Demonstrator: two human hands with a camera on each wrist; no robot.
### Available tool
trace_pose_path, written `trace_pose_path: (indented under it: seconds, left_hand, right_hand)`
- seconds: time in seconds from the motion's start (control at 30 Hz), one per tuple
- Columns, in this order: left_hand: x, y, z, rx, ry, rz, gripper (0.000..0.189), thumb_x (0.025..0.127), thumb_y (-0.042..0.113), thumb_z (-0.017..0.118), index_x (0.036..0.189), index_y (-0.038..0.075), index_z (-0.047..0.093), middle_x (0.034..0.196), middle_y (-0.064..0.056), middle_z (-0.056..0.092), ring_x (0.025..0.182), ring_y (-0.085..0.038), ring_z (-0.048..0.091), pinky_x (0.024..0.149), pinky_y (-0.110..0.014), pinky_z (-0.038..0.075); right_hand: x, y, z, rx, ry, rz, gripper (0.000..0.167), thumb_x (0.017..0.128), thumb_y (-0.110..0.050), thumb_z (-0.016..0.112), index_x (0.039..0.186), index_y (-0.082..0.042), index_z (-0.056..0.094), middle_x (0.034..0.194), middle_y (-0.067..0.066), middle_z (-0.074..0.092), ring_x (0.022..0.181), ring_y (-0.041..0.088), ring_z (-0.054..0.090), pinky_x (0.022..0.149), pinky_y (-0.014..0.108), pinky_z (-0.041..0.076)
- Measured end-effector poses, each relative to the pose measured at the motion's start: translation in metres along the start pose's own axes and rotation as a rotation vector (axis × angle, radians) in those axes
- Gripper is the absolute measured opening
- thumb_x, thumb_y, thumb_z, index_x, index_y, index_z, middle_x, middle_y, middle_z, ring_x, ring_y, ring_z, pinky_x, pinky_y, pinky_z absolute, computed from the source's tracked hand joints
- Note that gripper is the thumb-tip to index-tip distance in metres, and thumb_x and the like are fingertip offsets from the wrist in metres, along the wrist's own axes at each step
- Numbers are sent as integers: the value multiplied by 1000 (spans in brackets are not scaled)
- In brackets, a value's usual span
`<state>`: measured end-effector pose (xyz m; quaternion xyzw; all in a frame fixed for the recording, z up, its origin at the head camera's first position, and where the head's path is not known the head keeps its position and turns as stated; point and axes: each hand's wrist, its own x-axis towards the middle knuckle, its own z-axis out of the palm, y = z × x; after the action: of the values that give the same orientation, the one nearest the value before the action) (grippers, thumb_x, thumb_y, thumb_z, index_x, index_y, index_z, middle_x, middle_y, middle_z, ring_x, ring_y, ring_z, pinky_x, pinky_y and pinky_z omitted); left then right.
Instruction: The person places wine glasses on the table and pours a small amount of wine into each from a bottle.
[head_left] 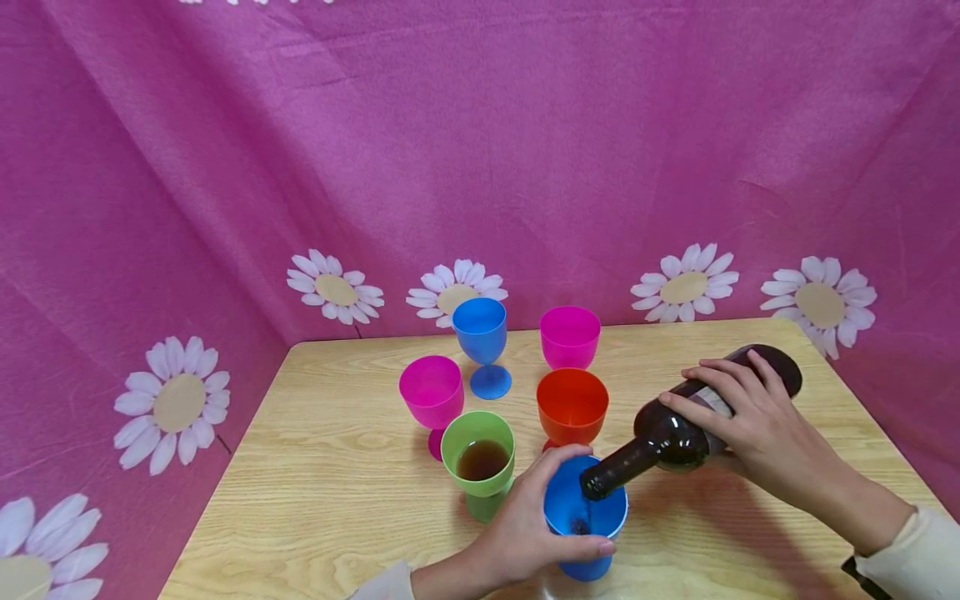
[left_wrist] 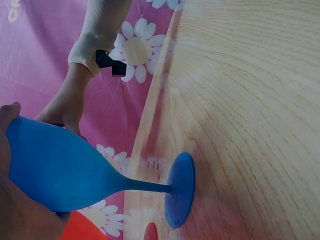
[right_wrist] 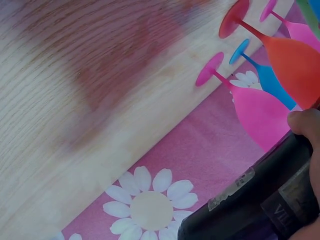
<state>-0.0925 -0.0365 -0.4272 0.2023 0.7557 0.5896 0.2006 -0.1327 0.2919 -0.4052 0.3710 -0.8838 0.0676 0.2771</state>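
My right hand (head_left: 765, 425) grips a dark wine bottle (head_left: 671, 433) by its body, tilted down to the left. The bottle's mouth lies over the near blue goblet (head_left: 587, 500), and a thin dark stream runs into it, with a little dark liquid at the bottom. Fingers and thumb of my left hand (head_left: 525, 525) curl round that goblet's bowl. In the left wrist view the blue goblet (left_wrist: 65, 165) stands with its foot on the table. The right wrist view shows the bottle (right_wrist: 250, 200) with part of its label under the fingers.
Left of the near goblet stands a green goblet (head_left: 478, 454) holding brown liquid. An orange goblet (head_left: 572, 406) is just behind. Farther back are a pink goblet (head_left: 431, 392), another blue goblet (head_left: 480, 333) and a second pink goblet (head_left: 570, 336). A flowered pink cloth (head_left: 480, 167) hangs behind the wooden table (head_left: 315, 467).
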Motion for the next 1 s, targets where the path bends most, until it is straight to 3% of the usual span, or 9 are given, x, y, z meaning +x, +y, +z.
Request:
trace_pose_path:
  seconds: [0.27,0.5,0.6,0.67,0.73,0.83,0.9,1.0]
  left_hand:
    - [0,0,-1,-9,-4,2,73,85,29,86,144,46,45,140,14,53,130,-16,49,89,-28,54]
    - [-1,0,-1,-18,-5,-3,74,85,29,86,143,46,45,140,14,53,131,-16,48,88,-28,55]
    - [-1,0,0,-19,-5,0,74,85,28,86,143,46,45,140,14,52,131,-16,48,89,-28,55]
    - [-1,0,0,-18,-6,0,73,85,29,86,143,46,45,140,14,52,131,-16,48,89,-28,54]
    - [-1,0,-1,-17,-7,3,73,85,29,86,144,46,45,140,14,52,131,-15,48,89,-27,54]
    - [-1,0,-1,-15,-8,4,73,85,30,86,144,46,45,140,14,52,131,-15,48,89,-27,54]
    - [-1,0,-1,-16,-9,6,73,85,30,86,144,46,45,140,14,52,131,-15,48,89,-27,54]
    - [-1,-1,-1,-14,-11,9,73,85,30,85,144,46,45,140,14,52,130,-15,48,89,-27,54]
  right_hand:
    - [3,-1,2,0,80,-31,67,105,-64,21,144,-26,61,135,20,57,124,44,49,114,74,21]
    - [2,0,1,-14,46,-25,65,105,-60,20,145,-27,60,135,21,56,124,45,48,113,75,21]
    - [1,1,-1,-15,20,-26,53,102,-56,55,147,-28,59,137,21,55,125,45,47,115,75,19]
    - [1,1,-1,-18,15,-30,53,101,-55,57,147,-28,58,137,21,55,126,45,47,116,74,18]
    - [1,2,-2,-17,9,-32,64,88,-44,76,147,-28,58,137,22,55,126,46,47,116,74,18]
    - [1,1,-3,-29,-8,-24,70,83,-38,82,147,-28,58,138,21,55,127,45,47,115,75,19]
    - [2,1,-4,-32,-21,-20,89,64,-24,88,147,-28,58,138,21,55,127,45,47,115,75,20]
    - [2,1,-4,-38,-25,-23,92,61,-22,88,147,-29,58,139,21,55,128,45,46,115,75,20]
